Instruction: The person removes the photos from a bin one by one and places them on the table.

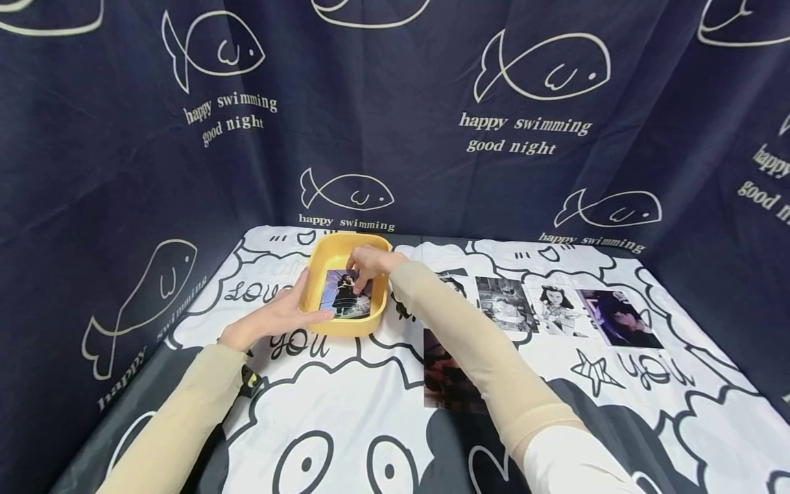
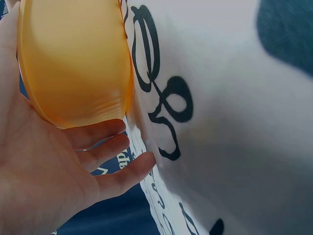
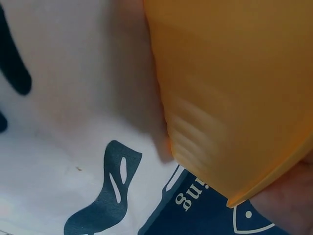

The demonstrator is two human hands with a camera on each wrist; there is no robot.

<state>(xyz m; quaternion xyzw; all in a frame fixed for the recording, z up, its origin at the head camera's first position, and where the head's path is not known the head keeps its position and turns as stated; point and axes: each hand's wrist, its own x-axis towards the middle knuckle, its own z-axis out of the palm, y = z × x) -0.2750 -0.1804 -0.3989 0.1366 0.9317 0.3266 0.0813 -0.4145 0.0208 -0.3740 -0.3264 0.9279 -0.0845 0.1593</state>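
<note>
A yellow plastic bin [image 1: 338,327] stands on the patterned cloth, tilted in neither wrist view enough to be sure. My left hand [image 1: 285,314] grips its near left side, the thumb over the rim and the fingers along the outer wall [image 2: 78,63]. Inside the bin lies a glossy photo card [image 1: 344,296] of a dark-clothed figure on a purple background. My right hand [image 1: 370,264] reaches in over the right rim and pinches this card near its right edge. In the right wrist view only the bin's outer wall [image 3: 234,98] and part of the hand [image 3: 288,196] show.
Right of the bin lies a row of photo cards: black-and-white ones [image 1: 506,302] [image 1: 560,310] and a dark purple one [image 1: 620,319]. A dark reddish photo [image 1: 441,377] is partly under my right forearm. A navy fish-print curtain [image 1: 420,192] hangs behind.
</note>
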